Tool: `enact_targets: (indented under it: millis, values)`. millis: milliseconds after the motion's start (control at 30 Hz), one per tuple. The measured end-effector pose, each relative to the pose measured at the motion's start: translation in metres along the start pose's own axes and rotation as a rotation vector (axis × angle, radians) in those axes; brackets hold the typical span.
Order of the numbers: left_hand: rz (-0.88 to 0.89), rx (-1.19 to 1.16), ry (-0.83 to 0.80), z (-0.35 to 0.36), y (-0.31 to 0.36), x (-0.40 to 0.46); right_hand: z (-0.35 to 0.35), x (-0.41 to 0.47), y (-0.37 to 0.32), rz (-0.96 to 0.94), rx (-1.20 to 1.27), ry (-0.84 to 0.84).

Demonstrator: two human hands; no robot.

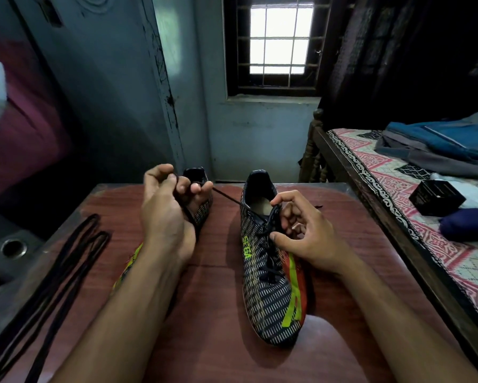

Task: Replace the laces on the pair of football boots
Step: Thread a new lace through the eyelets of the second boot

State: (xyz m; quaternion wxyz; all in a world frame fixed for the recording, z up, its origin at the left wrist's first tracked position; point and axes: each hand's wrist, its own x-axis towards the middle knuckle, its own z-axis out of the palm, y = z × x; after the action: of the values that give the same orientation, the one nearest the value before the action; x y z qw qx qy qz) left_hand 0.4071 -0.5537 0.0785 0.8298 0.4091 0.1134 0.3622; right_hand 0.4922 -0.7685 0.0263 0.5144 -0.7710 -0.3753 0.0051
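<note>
So the left hand (171,200) is curled up tight around one end of the black lace (226,196), fingers wrapped on it, and it's held out to the left so the lace runs taut across to the right boot (271,286). My guess is that's to draw the lace through the top eyelets. The right hand (301,230) sits on the lacing of that same boot, thumb and forefinger pinching the crossed lace near the tongue, probably steadying the boot and feeding or loosening the lace while the other hand pulls. Can't tell from this if the lace is going in or coming out.

The right boot stands upright on the counter (221,244), heel far, toe near. The left boot (201,205) is just beside it to the left, mostly hidden behind the left forearm, only the heel and a bit of the yellow side showing. A second set of black laces (66,261) lies loose along the counter's left edge, well apart from the boots, likely parked there until needed.

Containers: the open mouth of the right boot shows only a pale insole. A small black box (436,197) sits on the bed (370,172) to the right; can't see what's inside it.
</note>
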Motion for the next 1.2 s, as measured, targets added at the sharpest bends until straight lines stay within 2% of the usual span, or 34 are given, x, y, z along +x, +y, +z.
enact_targets:
  millis: [167,300,367,500,667,800,933,1200]
  values:
    - [0.16,0.428,-0.293,0.002,-0.011,-0.008,0.0,-0.002,-0.001,-0.027,-0.027,0.078]
    - [0.415,1.003,-0.539,-0.007,-0.021,-0.007,0.003,-0.003,-0.007,-0.144,-0.178,0.119]
    - [0.422,1.139,-0.667,-0.011,-0.025,-0.007,0.003,-0.002,-0.008,-0.164,-0.21,0.12]
    - [0.362,1.245,-0.902,-0.018,-0.029,-0.003,0.004,-0.002,-0.01,-0.171,-0.26,0.044]
    - [0.397,1.225,-0.935,-0.024,-0.031,0.002,0.008,0.001,-0.011,-0.104,-0.153,0.071]
    - [0.428,1.203,-0.862,-0.022,-0.034,0.001,0.005,0.001,-0.01,-0.093,-0.136,0.084]
    - [0.398,1.16,-0.864,-0.021,-0.035,-0.001,-0.003,0.003,-0.011,-0.092,-0.122,0.062]
    - [0.381,1.239,-0.881,-0.02,-0.035,-0.002,-0.013,0.002,-0.016,-0.012,-0.043,-0.007]
